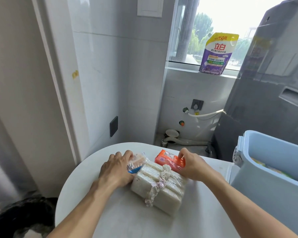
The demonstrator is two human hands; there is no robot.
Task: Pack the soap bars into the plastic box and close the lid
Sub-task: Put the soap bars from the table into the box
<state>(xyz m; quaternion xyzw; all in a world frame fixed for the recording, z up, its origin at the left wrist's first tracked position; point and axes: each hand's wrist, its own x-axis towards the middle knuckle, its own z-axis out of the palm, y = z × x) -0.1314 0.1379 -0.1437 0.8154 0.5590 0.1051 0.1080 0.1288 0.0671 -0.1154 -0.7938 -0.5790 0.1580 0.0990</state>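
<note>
On the white table [110,212], left hand [116,170] fingers grasp a clear-wrapped soap [136,163], right hand [193,164] an orange one [169,160].

The soap bundle [159,183] wore glossy clear film; the table [120,219] looked smooth, matt; the box [265,182] was plastic.

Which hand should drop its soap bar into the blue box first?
Right, probably. The right hand grips the orange soap bar on the side nearest the open blue box. The left hand holds the clear-wrapped bar beyond the white soap bundle, farther away.
</note>
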